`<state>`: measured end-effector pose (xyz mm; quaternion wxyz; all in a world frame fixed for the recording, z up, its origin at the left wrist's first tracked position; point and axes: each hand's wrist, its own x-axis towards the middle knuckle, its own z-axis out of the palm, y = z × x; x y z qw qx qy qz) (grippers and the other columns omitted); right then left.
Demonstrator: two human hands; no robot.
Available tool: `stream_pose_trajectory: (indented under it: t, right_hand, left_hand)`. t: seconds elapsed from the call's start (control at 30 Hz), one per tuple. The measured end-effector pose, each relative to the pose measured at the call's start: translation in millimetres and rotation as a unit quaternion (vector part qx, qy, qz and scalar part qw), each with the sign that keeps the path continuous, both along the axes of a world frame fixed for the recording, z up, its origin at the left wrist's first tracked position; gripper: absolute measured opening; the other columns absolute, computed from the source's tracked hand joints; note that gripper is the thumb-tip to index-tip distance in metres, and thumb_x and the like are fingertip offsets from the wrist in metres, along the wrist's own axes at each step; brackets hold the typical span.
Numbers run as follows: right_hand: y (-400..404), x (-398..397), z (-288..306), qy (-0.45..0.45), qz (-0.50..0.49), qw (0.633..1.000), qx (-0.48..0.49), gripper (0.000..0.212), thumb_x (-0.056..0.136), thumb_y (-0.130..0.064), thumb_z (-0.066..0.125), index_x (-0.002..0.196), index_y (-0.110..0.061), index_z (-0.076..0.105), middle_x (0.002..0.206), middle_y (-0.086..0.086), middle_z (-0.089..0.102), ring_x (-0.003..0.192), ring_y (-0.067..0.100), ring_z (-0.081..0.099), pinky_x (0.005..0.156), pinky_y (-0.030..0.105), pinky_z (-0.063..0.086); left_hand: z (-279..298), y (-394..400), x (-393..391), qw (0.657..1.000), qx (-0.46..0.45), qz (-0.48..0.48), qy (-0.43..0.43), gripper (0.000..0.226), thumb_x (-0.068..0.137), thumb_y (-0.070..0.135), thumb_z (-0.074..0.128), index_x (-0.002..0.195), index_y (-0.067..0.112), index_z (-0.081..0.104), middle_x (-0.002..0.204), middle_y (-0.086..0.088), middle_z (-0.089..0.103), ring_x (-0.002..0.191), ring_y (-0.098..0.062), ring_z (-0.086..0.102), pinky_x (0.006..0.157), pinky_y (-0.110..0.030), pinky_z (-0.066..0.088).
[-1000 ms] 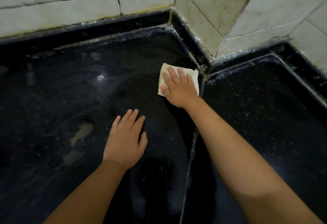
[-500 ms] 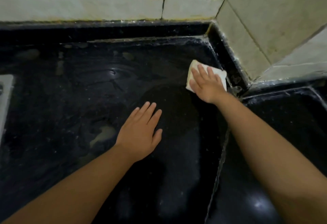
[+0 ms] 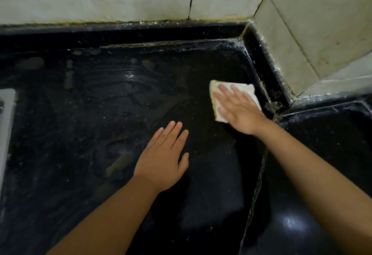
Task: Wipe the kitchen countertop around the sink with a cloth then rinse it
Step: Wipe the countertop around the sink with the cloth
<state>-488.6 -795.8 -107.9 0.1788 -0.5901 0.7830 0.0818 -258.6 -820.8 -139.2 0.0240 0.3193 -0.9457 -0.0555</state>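
Observation:
A folded white cloth (image 3: 216,105) lies on the wet black stone countertop (image 3: 100,114), near the inner corner of the wall. My right hand (image 3: 239,110) presses flat on the cloth, fingers spread and pointing left, covering most of it. My left hand (image 3: 165,158) rests palm down on the counter in front of the cloth, fingers together, holding nothing. A pale metal edge at the far left may be the sink rim (image 3: 6,126); the basin itself is out of view.
White tiled walls (image 3: 120,7) rise behind a raised black stone lip (image 3: 161,33) at the back and right. A seam (image 3: 257,184) joins two counter slabs. Smeared wet patches (image 3: 118,162) lie left of my left hand.
The view has swung left, bringing the sink rim into sight. My right hand has slid the cloth slightly left, away from the corner. My left hand stays flat on the counter.

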Motion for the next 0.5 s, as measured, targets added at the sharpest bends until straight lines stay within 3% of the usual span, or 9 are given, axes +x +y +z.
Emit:
stream_pose_trajectory:
  t: [0.23,0.3,0.37,0.5]
  right_hand:
    - [-117,-37,-9,-0.001,-0.135,0.99,-0.036,0.051,0.101,-0.038,0.014,0.149,-0.025,0.001,0.157,0.0,-0.01,0.144,0.027,-0.01,0.115,0.044,-0.002]
    - [-137,-37,-11,-0.011,-0.145,0.989,-0.04,0.052,0.1,-0.039,0.012,0.149,-0.026,-0.001,0.157,0.001,-0.012,0.144,0.029,-0.012,0.115,0.044,-0.004]
    - [-139,-33,-10,-0.005,-0.121,0.992,-0.025,0.052,0.101,-0.038,0.012,0.148,-0.026,-0.002,0.157,0.001,-0.013,0.144,0.03,-0.011,0.115,0.044,-0.003]
    - [-105,9,-8,0.039,0.047,0.998,-0.025,0.05,0.101,-0.034,0.016,0.149,-0.025,0.001,0.158,0.001,-0.008,0.144,0.03,-0.005,0.115,0.044,0.005]
  left_hand:
    - [-4,0,1,1.0,0.013,-0.002,0.016,0.054,0.082,0.036,0.035,0.118,0.005,0.06,0.125,-0.013,0.059,0.117,-0.026,0.054,0.104,-0.035,0.021]
    - [-3,0,1,1.0,0.017,0.004,0.011,0.053,0.082,0.036,0.035,0.118,0.006,0.06,0.125,-0.012,0.059,0.118,-0.026,0.054,0.104,-0.033,0.025]
    - [-3,-1,1,1.0,0.023,0.006,0.01,0.053,0.082,0.036,0.035,0.118,0.006,0.06,0.125,-0.012,0.059,0.118,-0.026,0.054,0.105,-0.032,0.025]
    - [-1,-1,1,0.999,0.041,0.0,-0.007,0.053,0.081,0.034,0.036,0.117,0.004,0.061,0.124,-0.015,0.059,0.117,-0.029,0.055,0.103,-0.037,0.02]
